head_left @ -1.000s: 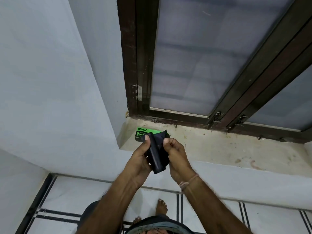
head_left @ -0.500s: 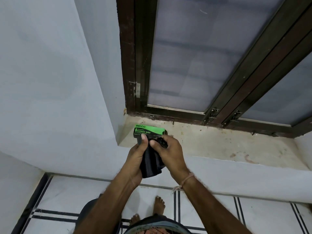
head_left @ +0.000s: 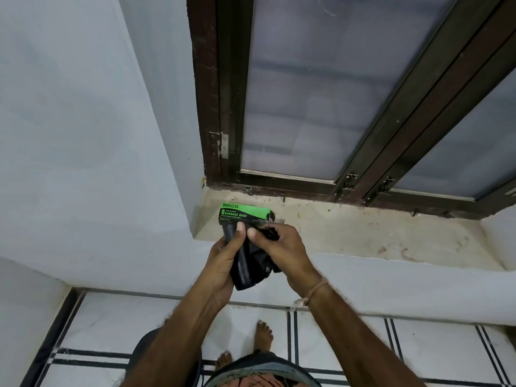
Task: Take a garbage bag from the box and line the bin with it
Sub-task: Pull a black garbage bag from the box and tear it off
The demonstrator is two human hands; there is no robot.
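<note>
The black garbage bag (head_left: 247, 263) has been brought up closer to the green box (head_left: 245, 214) than a moment ago, so a bag seems to be out, or nearly out. It is held by both hands: the left hand (head_left: 223, 261) is wrapped around the roll, and the right hand (head_left: 282, 247) has its fingers (head_left: 252, 233) pinched on loose plastic. The box lies on the far left of the pale, stained window sill (head_left: 363, 233) (no bin is seen). Behind is a dark-framed window (head_left: 307, 93); below, a white tiled floor (head_left: 111, 331).

My feed is dim and bluish, with soft, even light through the frosted window panes (head_left: 301, 88). Shadows are faint; no glare. Straight lines bow toward the edges, and focus holds throughout.
</note>
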